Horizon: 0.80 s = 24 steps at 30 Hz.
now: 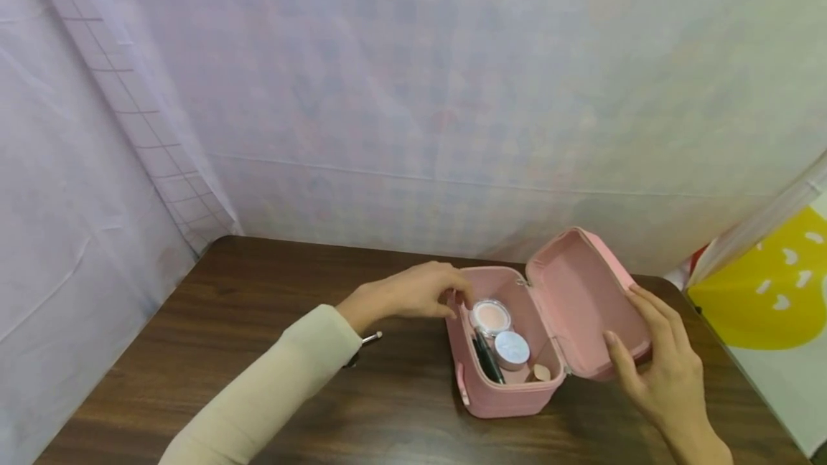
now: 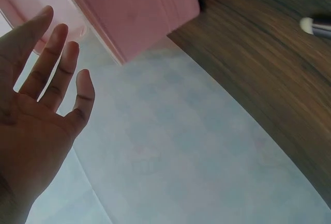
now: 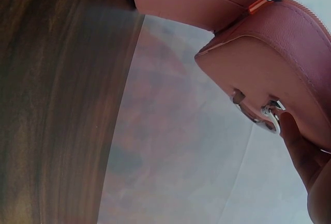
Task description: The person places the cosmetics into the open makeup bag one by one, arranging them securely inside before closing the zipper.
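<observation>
A pink zippered cosmetic case stands on the table with its lid tipped back to the right. Inside lie a round compact, a round jar with a pale lid, dark slim tubes and a small beige item. My left hand hovers at the case's left rim, its fingers loosely bent and spread, with nothing seen in them. With thumb and fingers, my right hand holds the lid by its outer edge. Metal hardware shows beside a right fingertip.
The case sits toward the right back of a dark wooden table. A slim stick with a white tip lies left of it, partly behind the left sleeve. A pale curtain hangs behind the table; yellow cloth is at far right.
</observation>
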### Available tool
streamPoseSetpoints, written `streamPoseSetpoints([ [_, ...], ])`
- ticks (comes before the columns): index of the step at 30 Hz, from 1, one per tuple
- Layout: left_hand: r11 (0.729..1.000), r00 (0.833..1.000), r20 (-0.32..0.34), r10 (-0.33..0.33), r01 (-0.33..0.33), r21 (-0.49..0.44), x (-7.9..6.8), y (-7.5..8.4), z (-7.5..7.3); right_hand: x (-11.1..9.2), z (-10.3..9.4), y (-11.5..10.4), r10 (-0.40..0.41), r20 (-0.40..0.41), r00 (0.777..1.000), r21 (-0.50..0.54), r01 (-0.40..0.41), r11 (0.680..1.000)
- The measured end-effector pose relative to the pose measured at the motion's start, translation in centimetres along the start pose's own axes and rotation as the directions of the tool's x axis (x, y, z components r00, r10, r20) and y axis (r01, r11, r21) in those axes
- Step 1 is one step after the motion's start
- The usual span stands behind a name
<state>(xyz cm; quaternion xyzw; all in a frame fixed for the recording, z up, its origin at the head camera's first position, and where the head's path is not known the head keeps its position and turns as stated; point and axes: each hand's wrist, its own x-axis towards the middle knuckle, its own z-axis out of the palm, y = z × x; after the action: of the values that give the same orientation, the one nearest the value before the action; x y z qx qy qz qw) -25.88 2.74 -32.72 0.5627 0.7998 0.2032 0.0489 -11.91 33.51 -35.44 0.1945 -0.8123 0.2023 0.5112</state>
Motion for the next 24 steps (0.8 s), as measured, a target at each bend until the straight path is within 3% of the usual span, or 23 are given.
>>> streamPoseSetpoints([
  [5,0.998,0.999,0.003,-0.033,0.033,0.047,-1.7,-0.5,0.2,-0.3,0.1,0.4,-0.001,-0.005,1.0,0.012,0.002,1.0],
  [11,0.996,0.996,0.003,-0.084,0.084,0.003,-4.1,-1.3,0.2,-0.5,0.1,0.8,0.007,0.004,1.0,0.014,-0.007,1.0],
  [24,0.989,0.989,-0.032,-0.144,0.142,-0.039,-8.6,-3.3,0.9,0.7,0.0,-1.1,-0.012,-0.006,1.0,0.001,0.012,1.0],
])
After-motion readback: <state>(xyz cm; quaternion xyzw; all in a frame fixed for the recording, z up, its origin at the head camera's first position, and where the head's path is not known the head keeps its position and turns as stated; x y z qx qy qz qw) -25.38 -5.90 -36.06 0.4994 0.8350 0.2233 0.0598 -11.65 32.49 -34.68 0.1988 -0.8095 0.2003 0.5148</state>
